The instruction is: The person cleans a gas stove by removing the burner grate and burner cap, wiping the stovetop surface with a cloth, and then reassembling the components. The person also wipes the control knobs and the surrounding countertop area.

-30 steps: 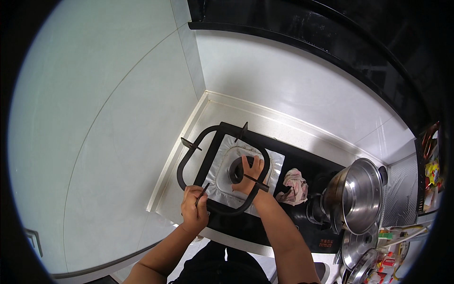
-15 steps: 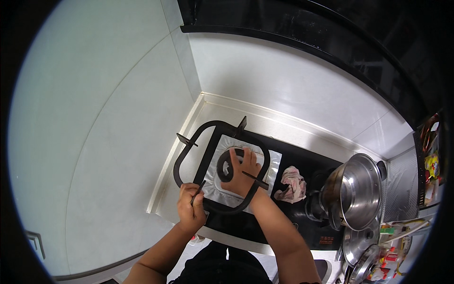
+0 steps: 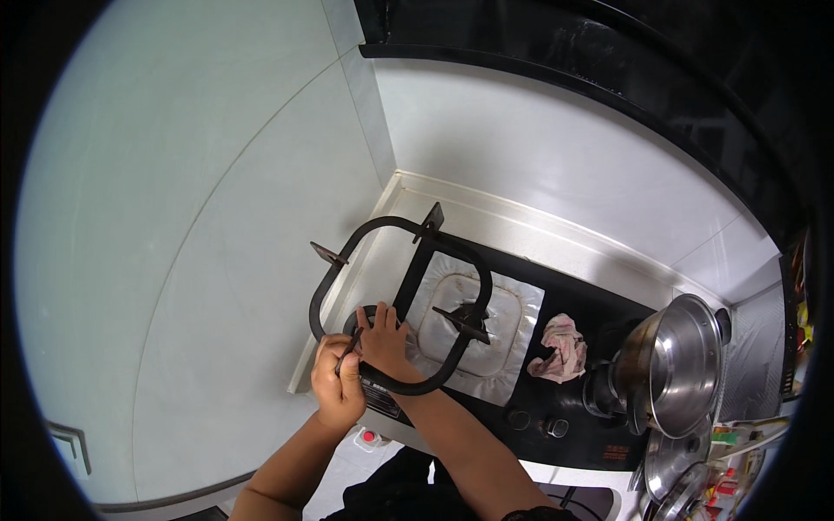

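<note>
My left hand (image 3: 337, 382) grips the near edge of a black square stove grate (image 3: 410, 276), which is lifted and tilted above the left burner. My right hand (image 3: 382, 337) reaches through the grate's frame and holds a dark burner ring (image 3: 356, 323) at the left edge of the black cooktop (image 3: 599, 306). Only part of the ring shows past my fingers. Under the grate, crinkled foil lining (image 3: 508, 334) surrounds the burner centre (image 3: 469, 317).
A crumpled pinkish cloth (image 3: 560, 349) lies on the cooktop between the burners. A steel pot (image 3: 676, 365) stands tilted on the right burner, with more steel pans (image 3: 673, 473) below it. White walls meet in a corner behind the pale counter (image 3: 473, 213).
My right hand has lifted the burner ring off the left burner and carried it left to the cooktop's edge. The grate has swung slightly left in my left hand.
</note>
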`<state>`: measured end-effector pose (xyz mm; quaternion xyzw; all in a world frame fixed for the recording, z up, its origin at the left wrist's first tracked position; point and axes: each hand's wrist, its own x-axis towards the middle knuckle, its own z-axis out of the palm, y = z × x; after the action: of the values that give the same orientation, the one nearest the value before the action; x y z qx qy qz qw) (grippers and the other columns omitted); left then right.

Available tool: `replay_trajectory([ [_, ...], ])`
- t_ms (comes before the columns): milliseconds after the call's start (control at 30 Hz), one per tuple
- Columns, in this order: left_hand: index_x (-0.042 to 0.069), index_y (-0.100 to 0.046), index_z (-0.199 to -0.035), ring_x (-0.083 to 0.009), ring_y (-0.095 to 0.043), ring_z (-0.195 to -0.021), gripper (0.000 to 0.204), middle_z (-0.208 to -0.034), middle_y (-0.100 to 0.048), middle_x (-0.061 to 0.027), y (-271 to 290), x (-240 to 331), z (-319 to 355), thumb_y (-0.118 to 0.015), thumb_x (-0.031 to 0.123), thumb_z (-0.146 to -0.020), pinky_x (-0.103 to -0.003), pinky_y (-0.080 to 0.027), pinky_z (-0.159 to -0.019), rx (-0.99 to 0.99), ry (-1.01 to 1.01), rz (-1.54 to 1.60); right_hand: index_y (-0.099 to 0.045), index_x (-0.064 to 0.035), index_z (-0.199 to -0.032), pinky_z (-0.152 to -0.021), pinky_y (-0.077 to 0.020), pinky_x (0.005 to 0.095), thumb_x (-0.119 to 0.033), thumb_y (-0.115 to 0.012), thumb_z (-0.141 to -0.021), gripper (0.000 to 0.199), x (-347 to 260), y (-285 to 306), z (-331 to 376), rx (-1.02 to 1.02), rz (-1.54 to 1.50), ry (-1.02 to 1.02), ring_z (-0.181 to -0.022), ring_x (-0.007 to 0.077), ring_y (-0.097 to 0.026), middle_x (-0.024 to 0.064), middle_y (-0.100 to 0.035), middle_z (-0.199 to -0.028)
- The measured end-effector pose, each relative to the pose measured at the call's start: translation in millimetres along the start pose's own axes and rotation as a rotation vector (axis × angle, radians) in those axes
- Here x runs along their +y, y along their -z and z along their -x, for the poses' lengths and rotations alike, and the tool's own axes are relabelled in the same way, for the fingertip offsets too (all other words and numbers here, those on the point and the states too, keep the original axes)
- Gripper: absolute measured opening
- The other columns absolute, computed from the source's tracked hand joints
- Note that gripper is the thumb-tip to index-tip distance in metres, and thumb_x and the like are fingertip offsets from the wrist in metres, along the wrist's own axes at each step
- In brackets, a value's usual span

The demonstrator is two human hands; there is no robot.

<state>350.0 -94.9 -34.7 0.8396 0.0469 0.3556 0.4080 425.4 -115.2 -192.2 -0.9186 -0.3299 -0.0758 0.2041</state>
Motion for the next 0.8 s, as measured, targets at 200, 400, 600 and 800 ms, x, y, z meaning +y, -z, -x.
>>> replay_trajectory([
  [200, -0.001, -0.049, -0.084, -0.0186, -0.052, -0.074, 0.022, -0.083, -0.055, -0.0115, 0.9, -1.6, -1.1, -0.046, 0.016, -0.099, -0.030, -0.043, -0.068, -0.016, 0.010, -0.029, -0.053, -0.0174, -0.133, -0.076, -0.0419, 0.0531, -0.039, -0.058, -0.080, 0.057, -1.1, 7.3, -1.4, 0.001, 0.013, -0.019, -0.117, 0.0383, -0.041, 0.0195, -0.042, -0.129],
  [400, 0.000, -0.049, -0.085, -0.0178, -0.051, -0.073, 0.022, -0.083, -0.054, -0.0110, -4.2, -5.9, 3.5, -0.045, 0.016, -0.099, -0.030, -0.043, -0.068, -0.008, 0.058, 0.006, -0.052, -0.0160, -0.132, -0.077, -0.0421, 0.0532, -0.045, -0.065, -0.072, 0.068, 22.5, 74.8, 20.2, 0.096, -0.102, -0.061, -0.117, 0.0397, -0.042, 0.0206, -0.043, -0.128],
  [600, 0.000, -0.050, -0.086, -0.0167, -0.051, -0.073, 0.021, -0.084, -0.055, -0.0095, -19.1, -5.2, 1.6, -0.044, 0.014, -0.099, -0.029, -0.042, -0.068, -0.019, 0.056, -0.016, -0.048, -0.0115, -0.136, -0.089, -0.0375, 0.0555, -0.038, -0.078, -0.055, 0.091, 88.2, 138.2, 35.9, -0.025, -0.096, -0.194, -0.120, 0.0418, -0.042, 0.0229, -0.045, -0.127],
  [800, -0.002, -0.052, -0.087, -0.0267, -0.057, -0.070, 0.020, -0.085, -0.058, -0.0146, -32.4, -3.6, 2.0, -0.049, 0.014, -0.098, -0.034, -0.045, -0.065, -0.019, 0.077, -0.025, -0.035, -0.0143, -0.145, -0.094, -0.0344, 0.0588, -0.045, -0.083, -0.055, 0.106, 162.9, 164.5, 29.4, -0.100, 0.020, -0.528, -0.130, 0.0434, -0.029, 0.0240, -0.027, -0.142],
])
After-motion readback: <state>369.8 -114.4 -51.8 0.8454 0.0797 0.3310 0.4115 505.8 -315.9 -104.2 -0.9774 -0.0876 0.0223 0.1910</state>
